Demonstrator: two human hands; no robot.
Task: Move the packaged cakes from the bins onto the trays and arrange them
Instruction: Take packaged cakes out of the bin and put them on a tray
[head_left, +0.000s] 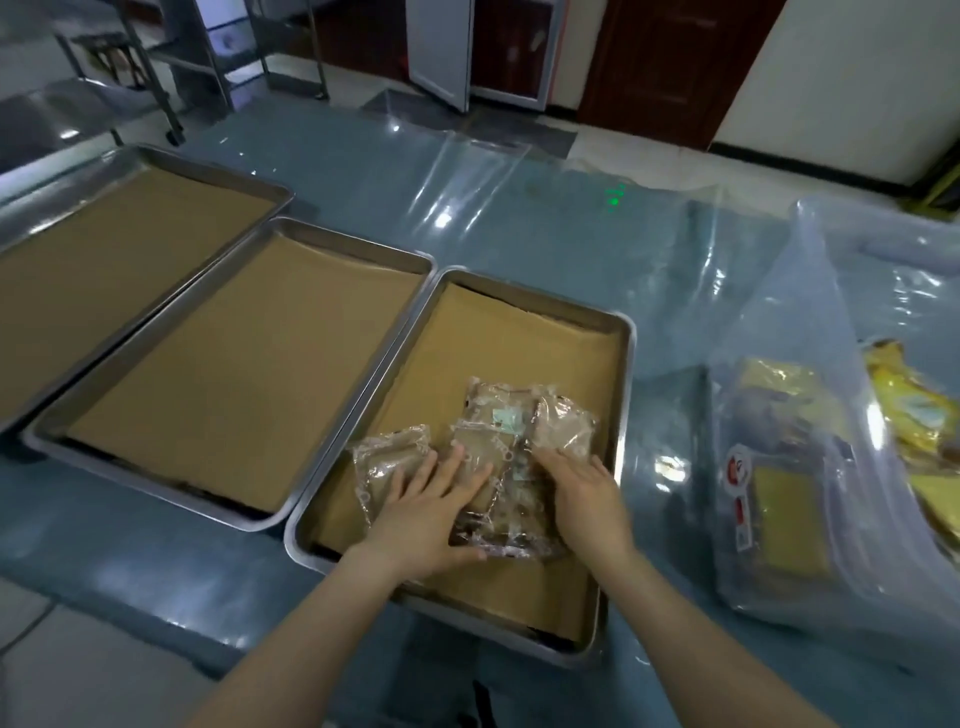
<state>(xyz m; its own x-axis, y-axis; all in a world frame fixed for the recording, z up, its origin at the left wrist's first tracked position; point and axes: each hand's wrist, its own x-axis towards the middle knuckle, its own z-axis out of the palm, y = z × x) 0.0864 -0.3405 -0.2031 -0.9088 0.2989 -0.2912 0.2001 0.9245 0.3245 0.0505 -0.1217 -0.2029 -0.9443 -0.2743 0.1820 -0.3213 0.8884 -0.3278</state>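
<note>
Several brown cakes in clear wrappers lie in a loose pile on the paper-lined right tray. My left hand lies flat on the pile's left side, fingers spread over the wrappers and thumb against the near edge. My right hand rests with straight fingers against the pile's right side. Neither hand lifts a package. More packaged cakes, yellow and brown, show through a large clear plastic bag to the right of the tray.
Two more steel trays lined with brown paper, the middle tray and the left tray, stand to the left, holding no cakes. A clear plastic sheet covers the blue table. Metal racks and a door stand beyond the far edge.
</note>
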